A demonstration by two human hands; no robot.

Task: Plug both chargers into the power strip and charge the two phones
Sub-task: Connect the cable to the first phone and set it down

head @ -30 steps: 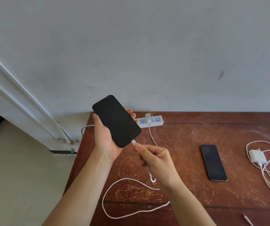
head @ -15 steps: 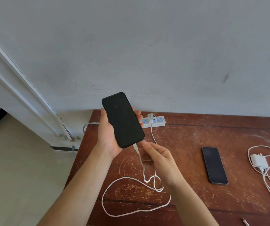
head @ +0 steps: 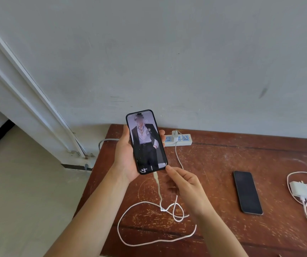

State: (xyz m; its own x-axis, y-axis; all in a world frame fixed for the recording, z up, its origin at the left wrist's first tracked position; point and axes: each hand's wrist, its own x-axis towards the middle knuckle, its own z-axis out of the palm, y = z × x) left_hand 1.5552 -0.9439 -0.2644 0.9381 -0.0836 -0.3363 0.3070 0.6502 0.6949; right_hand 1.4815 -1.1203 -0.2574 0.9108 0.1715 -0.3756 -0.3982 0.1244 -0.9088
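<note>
Since half a second ago the screen of the phone [head: 146, 142] has lit up and our right hand [head: 185, 186] has let go of the white cable [head: 158, 186], which now hangs plugged into the phone's lower edge. Our left hand [head: 125, 156] grips this phone upright above the wooden table [head: 213, 164], while the right hand is open and relaxed just beside its lower corner, holding nothing. Further right, the first charger [head: 176, 136] sits in the power strip [head: 183, 140] by the wall, the second phone [head: 247, 192] lies dark on the table, and the second charger [head: 299, 189] lies unplugged near the right edge.

Grey wall [head: 186, 52], scratched wood table [head: 223, 160], beige floor [head: 19, 201].
</note>
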